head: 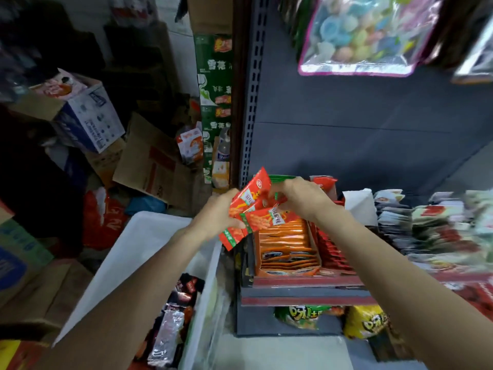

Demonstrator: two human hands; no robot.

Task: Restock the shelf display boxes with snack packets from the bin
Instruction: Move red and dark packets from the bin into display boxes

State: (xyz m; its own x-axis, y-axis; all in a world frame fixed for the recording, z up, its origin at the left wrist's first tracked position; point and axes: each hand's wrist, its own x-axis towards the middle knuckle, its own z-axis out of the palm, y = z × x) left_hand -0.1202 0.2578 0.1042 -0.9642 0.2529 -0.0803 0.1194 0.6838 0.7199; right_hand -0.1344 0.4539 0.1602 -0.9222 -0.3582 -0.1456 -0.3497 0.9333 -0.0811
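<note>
My left hand (pixel 217 214) grips a bunch of red snack packets (pixel 249 209) with green edges, held over the left end of the shelf. My right hand (pixel 301 198) pinches the top of one of these packets just above an orange display box (pixel 286 252) filled with orange packets. Right of it stands a red display box (pixel 333 252) with red packets. Below my left arm sits the white plastic bin (pixel 149 236), holding dark and silvery snack packets (pixel 173 324) at its near end.
The grey shelf upright (pixel 252 89) rises behind my hands. Stacks of small packets (pixel 440 222) fill the shelf to the right, chip bags (pixel 306 316) lie on the shelf below. Cardboard boxes (pixel 149 161) pile up on the left; a bag of toys (pixel 365 33) hangs above.
</note>
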